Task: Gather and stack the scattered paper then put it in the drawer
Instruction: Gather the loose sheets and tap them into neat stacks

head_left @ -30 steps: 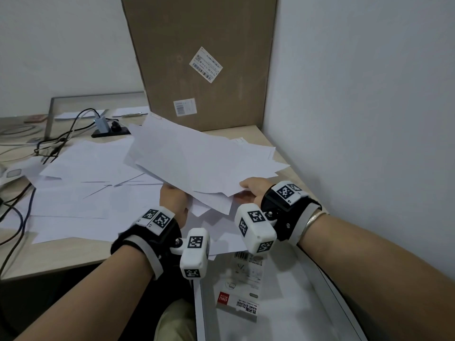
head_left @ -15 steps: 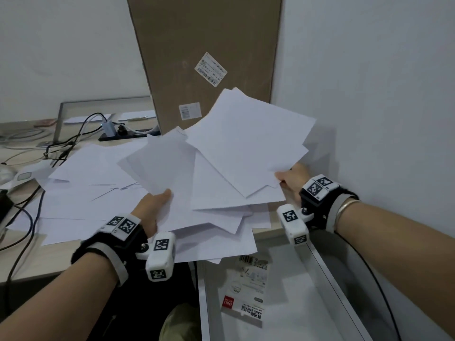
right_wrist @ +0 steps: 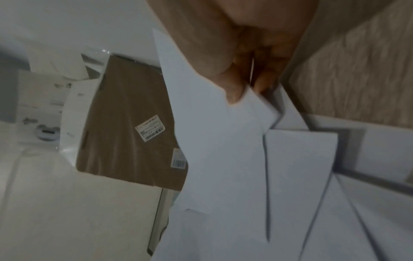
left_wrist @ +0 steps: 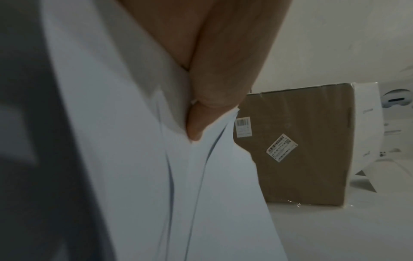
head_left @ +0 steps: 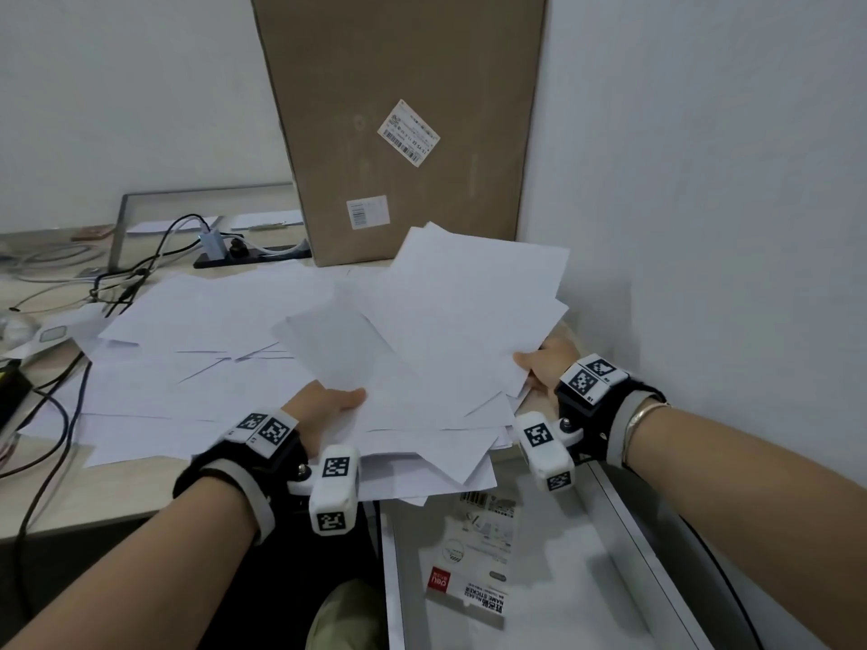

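Your sheaf (head_left: 436,349) of loose white sheets is fanned out, held over the desk's (head_left: 61,504) near edge and the back of the open drawer (head_left: 624,523). Your left hand (head_left: 323,408) pinches its near-left edge, thumb on top; right hand (head_left: 546,363) pinches the right edge. Wrist views show what the head view hides — fingers (left_wrist: 196,127) curled under the sheets, right thumb (right_wrist: 232,93) pressed on top. More paper (head_left: 187,349) lies scattered on the desk, left of the sheaf. A sticker pack (head_left: 474,565) lies in the drawer; a box (head_left: 399,110) stands behind.
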